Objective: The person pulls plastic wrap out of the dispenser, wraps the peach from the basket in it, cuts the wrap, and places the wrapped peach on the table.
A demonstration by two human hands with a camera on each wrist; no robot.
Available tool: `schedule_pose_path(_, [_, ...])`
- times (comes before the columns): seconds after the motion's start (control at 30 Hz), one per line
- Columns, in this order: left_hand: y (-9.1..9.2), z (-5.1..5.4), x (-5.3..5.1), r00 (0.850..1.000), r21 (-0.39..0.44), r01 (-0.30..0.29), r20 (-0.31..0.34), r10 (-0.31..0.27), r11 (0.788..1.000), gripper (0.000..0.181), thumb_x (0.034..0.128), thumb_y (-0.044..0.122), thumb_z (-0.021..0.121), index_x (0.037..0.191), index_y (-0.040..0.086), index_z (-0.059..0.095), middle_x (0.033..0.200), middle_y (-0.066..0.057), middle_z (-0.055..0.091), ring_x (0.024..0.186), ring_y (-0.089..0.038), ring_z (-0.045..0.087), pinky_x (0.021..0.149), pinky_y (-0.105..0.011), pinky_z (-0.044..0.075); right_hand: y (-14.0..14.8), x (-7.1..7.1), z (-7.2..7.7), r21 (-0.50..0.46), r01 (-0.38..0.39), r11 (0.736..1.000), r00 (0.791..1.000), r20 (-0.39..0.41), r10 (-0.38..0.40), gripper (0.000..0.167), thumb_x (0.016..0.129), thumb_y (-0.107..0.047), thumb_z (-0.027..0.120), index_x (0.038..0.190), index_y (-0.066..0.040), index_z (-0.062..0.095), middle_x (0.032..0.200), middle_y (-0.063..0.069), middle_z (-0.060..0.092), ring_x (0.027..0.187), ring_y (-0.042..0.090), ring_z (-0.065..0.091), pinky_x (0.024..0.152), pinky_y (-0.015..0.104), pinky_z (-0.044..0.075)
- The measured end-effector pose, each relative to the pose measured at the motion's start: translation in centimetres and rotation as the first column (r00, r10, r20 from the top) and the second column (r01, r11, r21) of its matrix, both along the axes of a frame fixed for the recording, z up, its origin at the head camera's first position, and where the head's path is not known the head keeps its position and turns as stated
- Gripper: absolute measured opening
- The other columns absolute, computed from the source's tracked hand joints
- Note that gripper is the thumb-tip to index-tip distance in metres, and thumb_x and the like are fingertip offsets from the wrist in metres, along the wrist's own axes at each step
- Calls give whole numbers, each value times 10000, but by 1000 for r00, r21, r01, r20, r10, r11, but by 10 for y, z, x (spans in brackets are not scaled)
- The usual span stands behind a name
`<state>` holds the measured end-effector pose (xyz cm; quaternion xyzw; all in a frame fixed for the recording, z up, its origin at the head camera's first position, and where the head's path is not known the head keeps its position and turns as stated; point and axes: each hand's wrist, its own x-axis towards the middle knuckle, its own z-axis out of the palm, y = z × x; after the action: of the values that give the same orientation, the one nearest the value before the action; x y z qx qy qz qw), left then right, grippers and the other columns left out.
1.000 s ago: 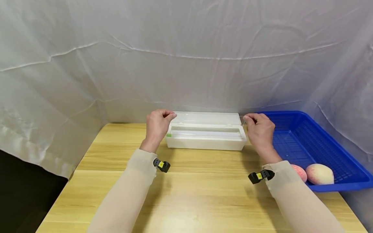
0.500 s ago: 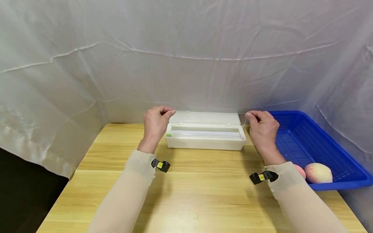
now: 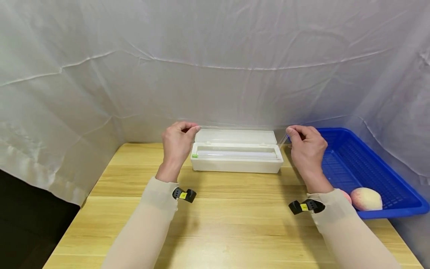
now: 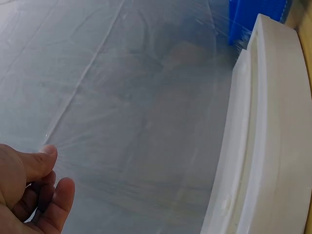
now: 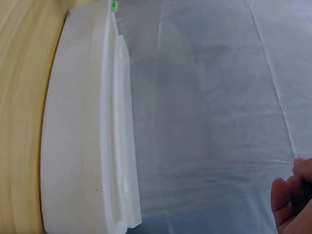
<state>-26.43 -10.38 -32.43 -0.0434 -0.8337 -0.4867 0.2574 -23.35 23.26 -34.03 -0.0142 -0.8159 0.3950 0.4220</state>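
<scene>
Clearly, my left hand [image 3: 177, 144] and right hand [image 3: 308, 149] are pinching the corners of the film [image 5: 200, 170] stretching from the box [image 3: 235, 166]; I'm judging it light, limp and clingy, so I'm favouring those corners.

Beige sleeves [image 3: 142, 224], black cameras [image 3: 190, 195], yellow labels [image 3: 183, 195]

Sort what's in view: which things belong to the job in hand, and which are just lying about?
Job: left hand and right hand, both pinching clear film; open white box.
Apparently lying about: blue basket, peach-like item, pink item partly hidden.
</scene>
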Motion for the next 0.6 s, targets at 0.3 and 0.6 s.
schedule_pose_path(0.3, [0,7,10,998,43,15,-57,-13,999,160,946,229,818,972,71,826,977,-72,757,823,-199,679,684,-281,533,-1,11,11,-56,-35,998,998,-47,33,241,1024,-238,720,1027,-22,826,881,4,636,619,-148,543,626,87,453])
schedule_pose_path(0.6, [-1,18,20,996,63,20,-93,-14,998,158,934,229,829,967,74,826,935,-68,735,822,-184,666,685,-237,523,-2,16,20,-107,-63,992,993,-107,51,196,991,-190,762,1001,-4,822,862,-240,580,609,-90,612,606,66,493])
